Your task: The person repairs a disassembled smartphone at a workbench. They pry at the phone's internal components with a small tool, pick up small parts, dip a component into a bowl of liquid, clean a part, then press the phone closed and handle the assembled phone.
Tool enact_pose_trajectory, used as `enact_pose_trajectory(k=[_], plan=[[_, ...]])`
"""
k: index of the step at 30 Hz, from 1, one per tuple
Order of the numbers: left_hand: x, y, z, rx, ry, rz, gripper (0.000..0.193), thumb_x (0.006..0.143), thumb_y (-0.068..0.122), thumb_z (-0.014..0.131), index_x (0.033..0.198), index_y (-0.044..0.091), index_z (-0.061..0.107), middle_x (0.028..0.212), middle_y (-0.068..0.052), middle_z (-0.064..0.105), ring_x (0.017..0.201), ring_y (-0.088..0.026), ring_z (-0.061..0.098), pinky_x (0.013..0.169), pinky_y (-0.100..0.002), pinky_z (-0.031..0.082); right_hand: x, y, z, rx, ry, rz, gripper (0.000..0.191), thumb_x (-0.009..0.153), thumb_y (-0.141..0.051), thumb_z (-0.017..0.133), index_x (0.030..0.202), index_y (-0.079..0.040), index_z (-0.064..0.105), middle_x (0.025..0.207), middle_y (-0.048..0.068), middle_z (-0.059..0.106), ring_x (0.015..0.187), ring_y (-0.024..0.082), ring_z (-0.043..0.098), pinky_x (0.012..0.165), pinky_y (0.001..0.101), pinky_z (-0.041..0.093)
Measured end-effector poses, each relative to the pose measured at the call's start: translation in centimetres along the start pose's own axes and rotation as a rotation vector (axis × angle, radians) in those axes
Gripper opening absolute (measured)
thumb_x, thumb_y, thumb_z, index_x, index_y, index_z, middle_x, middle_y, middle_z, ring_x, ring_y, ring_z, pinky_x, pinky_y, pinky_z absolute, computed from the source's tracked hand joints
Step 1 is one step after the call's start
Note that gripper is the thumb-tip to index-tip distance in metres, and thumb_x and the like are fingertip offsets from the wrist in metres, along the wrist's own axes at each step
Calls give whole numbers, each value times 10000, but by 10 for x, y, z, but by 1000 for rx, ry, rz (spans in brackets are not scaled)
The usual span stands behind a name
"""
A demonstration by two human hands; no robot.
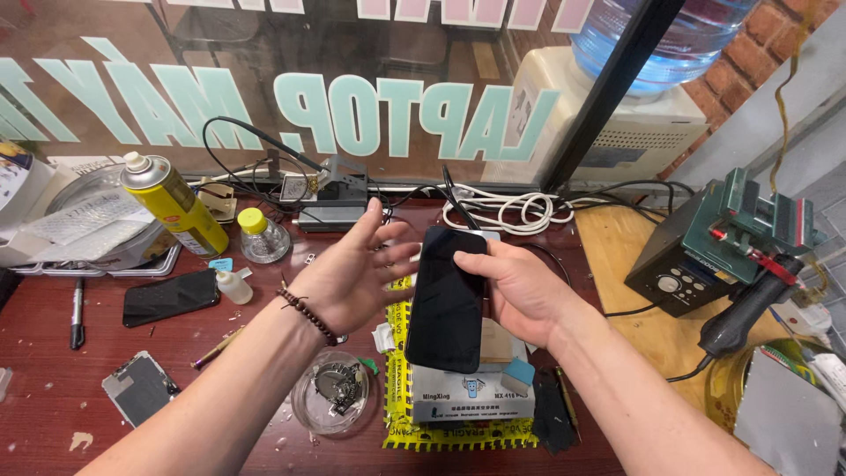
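Where the red-brown table begins at the far left, a black pen lying upright in the picture, and below it a stripped phone part with a grey back. Behind these, a round metal tray covered with bubble wrap. Next, a yellow spray can leaning to the left, a small clear bottle with a yellow cap just beside it, and a second dark phone flat on the table near a small white dropper bottle. Further along, left hand raised above the table, released, fingers spread, palm turned toward the phone, holding nothing; a bead bracelet on the wrist. Under the forearm, a clear glass dish with small metal parts. At centre, black smartphone held up off the table, dark screen facing the camera, tilted slightly, over a grey box wrapped in yellow tape. Right hand grasping that phone along its right edge, thumb at the upper edge. Behind, coiled white cable. At right, a wooden board bearing a dark green hot-air station with its black handle.
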State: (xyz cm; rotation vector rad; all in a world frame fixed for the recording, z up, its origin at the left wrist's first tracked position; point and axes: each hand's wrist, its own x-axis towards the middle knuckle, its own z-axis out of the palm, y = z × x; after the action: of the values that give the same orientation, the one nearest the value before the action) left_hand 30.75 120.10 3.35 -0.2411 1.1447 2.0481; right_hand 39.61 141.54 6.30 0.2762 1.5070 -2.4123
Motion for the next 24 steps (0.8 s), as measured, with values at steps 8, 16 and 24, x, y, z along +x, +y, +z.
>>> enact_pose_trajectory(k=[8, 16, 24], plan=[[-35, -14, 44, -275, -493, -171, 793, 922, 729, 511, 1292, 36, 617, 1219, -167, 695, 1136, -311, 667, 1013, -472, 519, -9, -12, 12, -238, 107, 0, 329, 915, -167, 697, 1224, -53, 693, 1001, 48, 750, 819, 129, 713, 697, 318, 593], [-26, -24, 48, -468, -493, -188, 632, 1013, 654, 442, 1173, 71, 624, 1194, -164, 689, 1129, -330, 653, 1027, -505, 492, -24, -11, 40, -1014, 452, -385, 437, 772, -266, 824, 1116, -21, 711, 1040, 117, 763, 909, 200, 766, 799, 336, 610], [-35, -18, 54, -511, -235, 0, 751, 959, 752, 376, 1140, 54, 584, 1156, -249, 643, 1097, -393, 622, 1031, -586, 462, -74, -16, 72, -1296, 286, -554, 677, 657, -360, 863, 1221, -50, 657, 1239, 153, 724, 1082, 293, 710, 924, 396, 538]])
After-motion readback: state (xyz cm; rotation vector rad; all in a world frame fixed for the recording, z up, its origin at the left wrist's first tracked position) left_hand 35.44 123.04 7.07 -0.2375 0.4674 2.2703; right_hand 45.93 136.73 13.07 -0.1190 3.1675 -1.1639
